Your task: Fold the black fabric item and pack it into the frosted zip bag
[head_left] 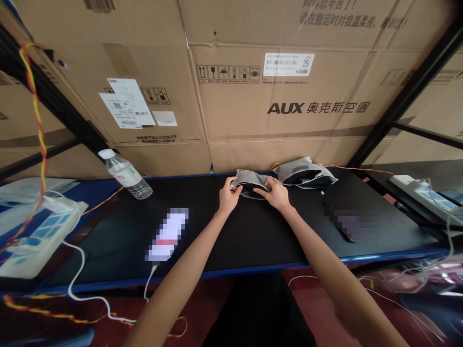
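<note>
Toward the back of the black table, both of my hands grip a translucent frosted bag with something black inside. My left hand pinches the bag's left edge between thumb and fingers. On the opposite side, my right hand has its fingers behind the bag and its thumb at the front, over the dark contents. What the black item is, I cannot make out. A second frosted bag, also with black contents, lies just right of my right hand, against the cardboard.
A water bottle stands at the back left of the black table. A lit phone with a white cable lies nearer me. Another dark phone-like object is at right. Power strips and cables flank the table; cardboard walls the back.
</note>
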A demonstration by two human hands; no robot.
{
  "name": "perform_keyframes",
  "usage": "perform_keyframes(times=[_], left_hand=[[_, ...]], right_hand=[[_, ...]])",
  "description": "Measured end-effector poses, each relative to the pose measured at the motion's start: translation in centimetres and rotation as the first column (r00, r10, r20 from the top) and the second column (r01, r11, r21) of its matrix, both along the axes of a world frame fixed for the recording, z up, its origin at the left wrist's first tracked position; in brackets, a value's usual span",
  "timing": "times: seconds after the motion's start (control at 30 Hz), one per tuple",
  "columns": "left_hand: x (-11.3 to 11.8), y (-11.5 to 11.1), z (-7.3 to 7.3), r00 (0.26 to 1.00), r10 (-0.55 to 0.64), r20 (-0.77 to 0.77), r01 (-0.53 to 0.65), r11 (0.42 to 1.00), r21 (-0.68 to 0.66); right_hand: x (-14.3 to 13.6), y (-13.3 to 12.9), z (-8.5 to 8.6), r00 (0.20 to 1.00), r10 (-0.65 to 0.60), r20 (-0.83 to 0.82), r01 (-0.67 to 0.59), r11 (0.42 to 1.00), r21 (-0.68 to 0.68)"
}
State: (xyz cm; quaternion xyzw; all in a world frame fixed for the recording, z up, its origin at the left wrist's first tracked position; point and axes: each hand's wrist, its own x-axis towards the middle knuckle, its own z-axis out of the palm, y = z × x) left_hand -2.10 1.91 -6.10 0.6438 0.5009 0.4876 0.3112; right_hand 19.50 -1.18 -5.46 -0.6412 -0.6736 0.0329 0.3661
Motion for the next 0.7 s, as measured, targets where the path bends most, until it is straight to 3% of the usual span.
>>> perform_keyframes(times=[0.33,0.43,0.57,0.63,0.7], left_hand=[[0.8,0.1,-0.1,0.985,-0.006,0.174,0.020,0.996,-0.083],[0.0,0.3,0.4,0.969,-0.083,0.231,0.116,0.984,-0.136],[-1.9,0.4,1.6,0.891,-0.275,0.362,0.384,0.881,-0.276],[-2.5,0.5,2.0,0.864,-0.256,0.433,0.410,0.858,-0.309],[-2.7,0.6,2.2,0.862,-0.181,0.474,0.357,0.880,-0.314]], right_hand=[[-0.4,0.6,-0.5,0.998,-0.061,0.029,0.062,0.997,-0.037],[0.0,0.3,-0.5,0.996,-0.058,0.065,0.060,0.998,-0.027],[1.4,-0.5,0.0,0.994,-0.029,0.106,0.019,0.995,0.099],[1.8,-0.9,0.6,0.991,-0.004,0.132,-0.025,0.976,0.216],[1.4,-1.4,1.2,0.988,0.038,0.150,-0.086,0.939,0.334]])
